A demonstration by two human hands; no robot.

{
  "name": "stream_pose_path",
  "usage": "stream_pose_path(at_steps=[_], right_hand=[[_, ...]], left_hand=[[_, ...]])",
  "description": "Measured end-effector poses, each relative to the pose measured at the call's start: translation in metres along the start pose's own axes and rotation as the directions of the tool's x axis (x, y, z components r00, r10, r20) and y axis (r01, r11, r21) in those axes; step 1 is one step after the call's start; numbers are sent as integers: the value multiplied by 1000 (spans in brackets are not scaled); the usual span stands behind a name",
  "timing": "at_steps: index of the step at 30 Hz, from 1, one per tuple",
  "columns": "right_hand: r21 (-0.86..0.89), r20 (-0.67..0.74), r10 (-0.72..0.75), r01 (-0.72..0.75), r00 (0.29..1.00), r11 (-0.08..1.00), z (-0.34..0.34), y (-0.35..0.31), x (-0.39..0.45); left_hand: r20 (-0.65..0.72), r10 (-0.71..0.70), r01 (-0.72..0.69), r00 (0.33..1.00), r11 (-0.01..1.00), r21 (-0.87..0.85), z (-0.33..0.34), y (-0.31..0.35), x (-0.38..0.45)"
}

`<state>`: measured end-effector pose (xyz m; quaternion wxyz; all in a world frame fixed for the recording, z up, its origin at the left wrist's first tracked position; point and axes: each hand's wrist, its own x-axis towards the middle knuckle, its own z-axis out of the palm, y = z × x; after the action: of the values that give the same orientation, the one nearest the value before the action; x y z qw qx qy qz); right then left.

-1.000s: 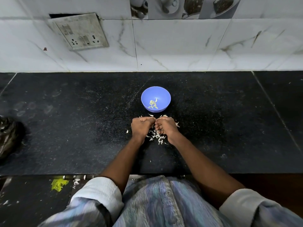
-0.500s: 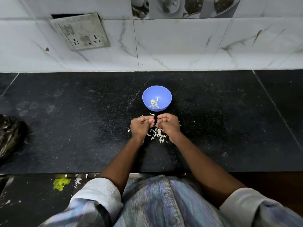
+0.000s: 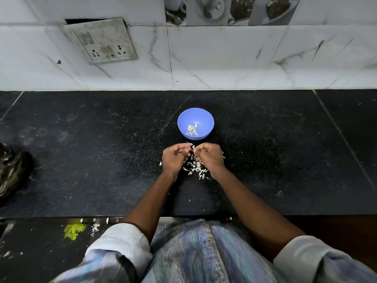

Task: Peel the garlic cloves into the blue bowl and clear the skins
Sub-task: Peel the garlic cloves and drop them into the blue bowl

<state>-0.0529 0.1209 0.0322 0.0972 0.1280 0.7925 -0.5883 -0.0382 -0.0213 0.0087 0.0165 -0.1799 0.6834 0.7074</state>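
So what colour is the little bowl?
Blue, a soft purplish blue bowl, seen best in the head view.

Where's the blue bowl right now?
In the head view the blue bowl sits mid-counter on the black countertop, just beyond both hands and the pile of garlic skins, short of the tiled wall.

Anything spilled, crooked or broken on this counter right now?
Yes. The socket plate on the wall hangs crooked, with a dark gap above it. Garlic skins litter the counter between the left hand and right hand, outside the bowl. A yellow smear marks the lower ledge.
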Motion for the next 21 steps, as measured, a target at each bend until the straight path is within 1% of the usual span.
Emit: stream_pose_path(at_steps=[3,7,9,12,14,17,21], right_hand=[[29,31,-6,6,1000,1000,1,1,-2],[61,53,-18,15,998,998,3,-1,-4],[11,52,-25,25,998,1000,4,1,-2],[-107,-28,-93,90,995,990,1,4,2],[-114,-36,-149,144,988,983,-1,2,2],[-120,7,-201,201,979,972,-2,1,2],[-129,10,-212,212,977,969,-2,2,1]], left_hand=[[44,40,-41,998,999,14,2,-2,-1],[17,49,-49,999,998,34,4,-5,2],[-8,68,-67,998,997,49,3,-5,2],[-22,113,-110,993,990,92,0,-4,1],[-5,110,-109,994,990,92,0,-3,1],[-2,86,-85,996,993,76,1,-3,1],[-13,72,-71,997,996,62,1,-5,1]])
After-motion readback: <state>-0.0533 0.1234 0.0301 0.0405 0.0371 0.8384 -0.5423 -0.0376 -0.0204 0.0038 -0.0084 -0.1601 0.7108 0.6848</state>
